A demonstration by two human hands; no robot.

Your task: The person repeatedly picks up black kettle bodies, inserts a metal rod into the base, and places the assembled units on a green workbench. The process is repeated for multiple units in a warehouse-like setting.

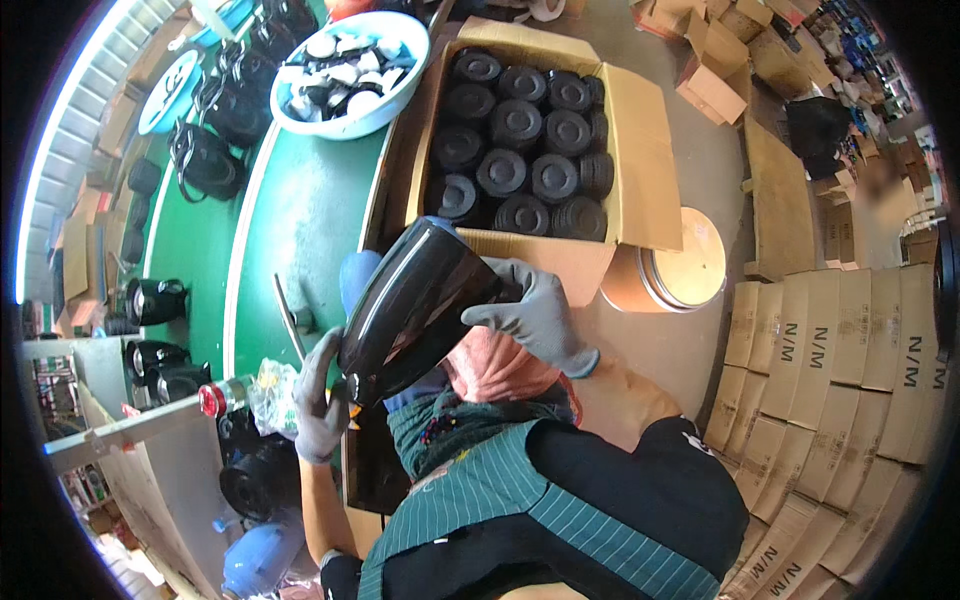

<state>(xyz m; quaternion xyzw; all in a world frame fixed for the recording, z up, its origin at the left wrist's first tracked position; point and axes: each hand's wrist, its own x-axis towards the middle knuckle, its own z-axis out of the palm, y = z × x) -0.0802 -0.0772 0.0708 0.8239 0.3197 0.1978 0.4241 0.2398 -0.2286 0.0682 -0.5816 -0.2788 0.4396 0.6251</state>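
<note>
A glossy black kettle body (415, 305), tapered and smooth, is held tilted in front of my torso. My left hand (322, 405), in a grey glove, grips its lower left end, with the fingers along the side. On the other side my right hand (540, 315), also gloved, is closed round the upper right edge, thumb toward me. Beyond the kettle body stands an open cardboard box (645, 150) packed with round black ribbed parts (502, 172). Part of my right palm is hidden.
A green worktop (300, 215) runs along the left, carrying a light-blue basin (350, 122) of small white and black parts. Black kettles (157, 301) stand farther left. A round drum (690, 260) and stacked cartons (830, 370) are on the right.
</note>
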